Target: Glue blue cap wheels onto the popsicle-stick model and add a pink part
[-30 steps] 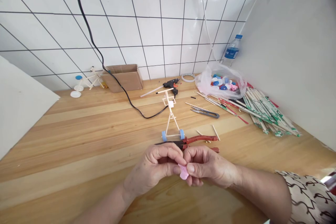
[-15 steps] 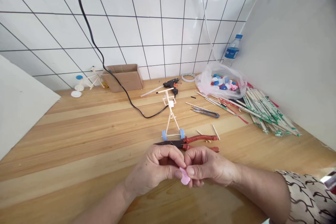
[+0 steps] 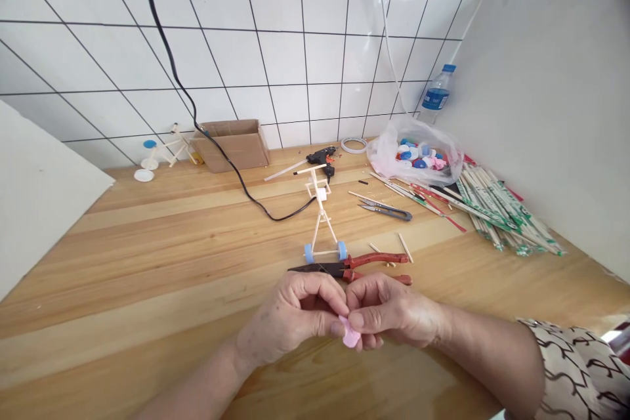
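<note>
My left hand (image 3: 290, 318) and my right hand (image 3: 388, 312) meet in front of me above the wooden worktop (image 3: 147, 262). Between their fingertips they pinch a small pink plastic piece (image 3: 350, 336), partly hidden by my fingers. Just beyond my hands lie red-handled pliers (image 3: 374, 260), their black jaws pointing left. Past the pliers stands a wooden stick model (image 3: 321, 216) with blue wheels (image 3: 308, 252), not touching my hands.
A glue gun (image 3: 319, 156) with a black cord (image 3: 236, 184) lies at the back. Further right are snips (image 3: 386, 210), loose sticks, a bag of bottle caps (image 3: 416, 154) and bundled chopsticks (image 3: 506, 216). A cardboard box (image 3: 231, 146) and a second stick model (image 3: 170, 147) stand back left.
The pink piece has shifted slightly right and down between my fingertips, and my hands have closed in a little around it. The objects on the worktop stay in place.
</note>
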`<state>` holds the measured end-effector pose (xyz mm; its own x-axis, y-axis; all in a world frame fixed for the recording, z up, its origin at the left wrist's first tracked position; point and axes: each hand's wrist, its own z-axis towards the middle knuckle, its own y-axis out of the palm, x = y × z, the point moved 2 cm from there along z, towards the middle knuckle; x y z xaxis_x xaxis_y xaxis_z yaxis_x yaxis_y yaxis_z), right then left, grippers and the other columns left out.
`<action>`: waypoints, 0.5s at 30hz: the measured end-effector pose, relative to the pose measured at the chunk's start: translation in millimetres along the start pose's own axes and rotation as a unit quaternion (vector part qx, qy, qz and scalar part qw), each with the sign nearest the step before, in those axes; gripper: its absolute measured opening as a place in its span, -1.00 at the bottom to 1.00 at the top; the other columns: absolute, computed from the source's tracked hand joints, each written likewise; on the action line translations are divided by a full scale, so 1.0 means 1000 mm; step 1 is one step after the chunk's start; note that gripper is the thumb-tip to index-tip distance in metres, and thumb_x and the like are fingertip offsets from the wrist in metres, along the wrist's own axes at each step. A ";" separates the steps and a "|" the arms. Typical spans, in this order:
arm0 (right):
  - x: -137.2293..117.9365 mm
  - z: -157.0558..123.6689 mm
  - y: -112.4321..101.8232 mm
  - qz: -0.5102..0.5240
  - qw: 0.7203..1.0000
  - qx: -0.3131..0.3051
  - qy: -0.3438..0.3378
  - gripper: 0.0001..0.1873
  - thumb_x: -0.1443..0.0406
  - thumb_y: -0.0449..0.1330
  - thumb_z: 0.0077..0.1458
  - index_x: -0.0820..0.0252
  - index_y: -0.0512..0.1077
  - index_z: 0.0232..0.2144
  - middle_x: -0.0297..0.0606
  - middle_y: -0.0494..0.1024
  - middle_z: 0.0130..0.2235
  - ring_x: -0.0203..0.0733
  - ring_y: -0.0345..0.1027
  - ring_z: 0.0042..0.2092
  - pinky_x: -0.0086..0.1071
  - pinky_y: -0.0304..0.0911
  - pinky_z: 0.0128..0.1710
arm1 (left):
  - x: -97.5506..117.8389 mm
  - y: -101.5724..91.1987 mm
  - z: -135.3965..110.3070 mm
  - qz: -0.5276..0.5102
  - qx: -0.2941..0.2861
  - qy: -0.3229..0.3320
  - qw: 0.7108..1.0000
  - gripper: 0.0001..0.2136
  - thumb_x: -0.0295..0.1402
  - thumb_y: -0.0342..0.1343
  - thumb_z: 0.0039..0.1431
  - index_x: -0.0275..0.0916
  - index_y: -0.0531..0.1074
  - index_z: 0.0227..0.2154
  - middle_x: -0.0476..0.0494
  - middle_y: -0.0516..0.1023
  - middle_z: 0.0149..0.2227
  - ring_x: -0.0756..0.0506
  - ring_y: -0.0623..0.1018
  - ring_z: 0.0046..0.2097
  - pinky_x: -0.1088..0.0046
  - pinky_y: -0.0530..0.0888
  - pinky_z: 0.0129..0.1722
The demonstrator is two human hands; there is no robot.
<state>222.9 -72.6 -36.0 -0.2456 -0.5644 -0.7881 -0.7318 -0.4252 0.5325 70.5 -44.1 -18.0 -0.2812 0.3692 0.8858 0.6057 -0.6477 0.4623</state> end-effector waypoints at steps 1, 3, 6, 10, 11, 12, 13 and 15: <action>0.000 0.000 0.000 0.005 1.000 -0.001 -0.003 -0.74 0.25 0.31 -0.08 0.38 0.39 -0.53 -0.25 0.51 -0.54 -0.48 0.27 -0.60 -0.62 0.11 -0.62 | 0.000 0.000 0.000 -0.011 -0.008 0.001 1.000 -0.88 -0.64 0.25 -0.11 -0.32 0.52 -0.52 -0.04 0.53 -0.46 -0.12 0.60 -0.42 0.32 0.52 -0.38; -0.001 0.000 0.000 0.019 1.000 0.000 -0.017 -0.70 0.19 0.27 -0.04 0.37 0.38 -0.52 -0.25 0.50 -0.56 -0.46 0.26 -0.61 -0.60 0.09 -0.63 | -0.001 -0.001 0.001 -0.034 -0.018 0.005 0.999 -0.91 -0.60 0.23 -0.05 -0.31 0.51 -0.49 -0.04 0.53 -0.46 -0.15 0.61 -0.42 0.26 0.53 -0.38; -0.002 0.000 0.000 0.008 0.999 0.009 -0.041 -0.68 0.15 0.25 0.00 0.37 0.39 -0.47 -0.26 0.48 -0.54 -0.47 0.24 -0.59 -0.59 0.08 -0.61 | -0.002 -0.006 0.001 -0.027 0.006 0.029 0.999 -0.94 -0.57 0.21 -0.01 -0.31 0.50 -0.47 -0.04 0.53 -0.45 -0.10 0.60 -0.42 0.31 0.53 -0.37; -0.006 -0.001 0.003 -0.038 0.997 0.027 -0.067 -0.71 0.17 0.24 0.02 0.36 0.39 -0.44 -0.32 0.45 -0.55 -0.50 0.19 -0.59 -0.60 0.04 -0.60 | -0.003 -0.011 0.001 0.004 0.040 0.039 0.998 -0.94 -0.56 0.22 -0.01 -0.30 0.50 -0.46 -0.03 0.53 -0.47 -0.02 0.57 -0.41 0.46 0.51 -0.37; -0.007 -0.001 0.003 -0.046 0.996 0.033 -0.071 -0.71 0.17 0.23 0.03 0.35 0.38 -0.44 -0.34 0.44 -0.56 -0.51 0.17 -0.60 -0.59 0.03 -0.61 | -0.003 -0.010 0.001 0.000 0.033 0.032 0.999 -0.92 -0.55 0.22 0.00 -0.29 0.51 -0.42 -0.03 0.54 -0.46 -0.03 0.58 -0.40 0.44 0.52 -0.35; -0.007 -0.001 0.003 -0.054 0.995 0.039 -0.073 -0.71 0.17 0.22 0.04 0.34 0.38 -0.45 -0.35 0.43 -0.57 -0.51 0.15 -0.61 -0.59 0.01 -0.62 | -0.003 -0.009 0.001 -0.008 0.022 0.024 0.999 -0.89 -0.54 0.22 0.00 -0.26 0.51 -0.37 -0.02 0.53 -0.45 -0.05 0.59 -0.40 0.40 0.53 -0.34; -0.008 -0.002 0.004 -0.063 0.995 0.043 -0.071 -0.71 0.16 0.22 0.04 0.33 0.37 -0.46 -0.36 0.42 -0.58 -0.52 0.13 -0.62 -0.59 0.00 -0.63 | -0.002 -0.007 0.001 -0.011 0.017 0.022 1.000 -0.85 -0.54 0.22 -0.01 -0.24 0.51 -0.34 -0.02 0.53 -0.43 -0.06 0.59 -0.40 0.37 0.53 -0.32; -0.009 -0.002 0.004 -0.084 0.993 0.047 -0.067 -0.70 0.15 0.21 0.05 0.32 0.37 -0.47 -0.37 0.41 -0.58 -0.52 0.12 -0.62 -0.58 -0.01 -0.63 | 0.000 -0.004 0.001 -0.002 0.019 0.032 0.999 -0.83 -0.56 0.24 -0.04 -0.23 0.52 -0.35 -0.01 0.50 -0.40 -0.06 0.59 -0.40 0.39 0.54 -0.34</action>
<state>223.6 -70.6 -26.2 -0.1915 -0.3895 -0.9009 -0.8246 -0.4340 0.3629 68.6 -40.7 -19.7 -0.3299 0.3280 0.8852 0.6315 -0.6203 0.4652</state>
